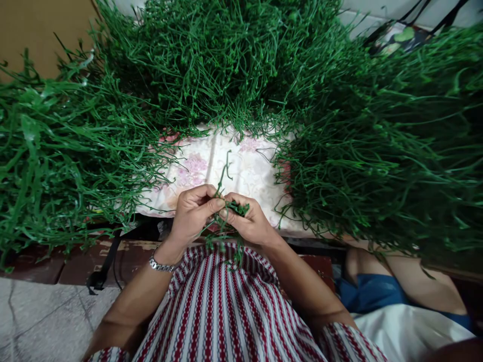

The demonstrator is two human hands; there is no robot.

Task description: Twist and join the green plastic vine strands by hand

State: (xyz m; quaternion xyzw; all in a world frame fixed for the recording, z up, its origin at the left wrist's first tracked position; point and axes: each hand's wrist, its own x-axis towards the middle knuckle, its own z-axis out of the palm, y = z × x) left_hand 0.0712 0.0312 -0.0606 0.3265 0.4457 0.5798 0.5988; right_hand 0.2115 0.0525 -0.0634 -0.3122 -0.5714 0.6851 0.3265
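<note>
Near the front edge of a flowered cloth (222, 173), my two hands meet at the fingertips. My left hand (194, 211) pinches a thin green stem (222, 176), whose tip points up and away from me. My right hand (251, 218) is closed on a small bunch of green stems (241, 207) with knobbly ends. Some stems hang below the fingers over my striped clothing. Exactly where one stem passes between the fingertips is hidden.
Large heaps of green stems lie at the left (68, 166), at the back (226, 60) and at the right (377, 141). A person's bare legs and blue shorts (377, 294) show at the lower right. A dark strap (109, 261) hangs off the front edge.
</note>
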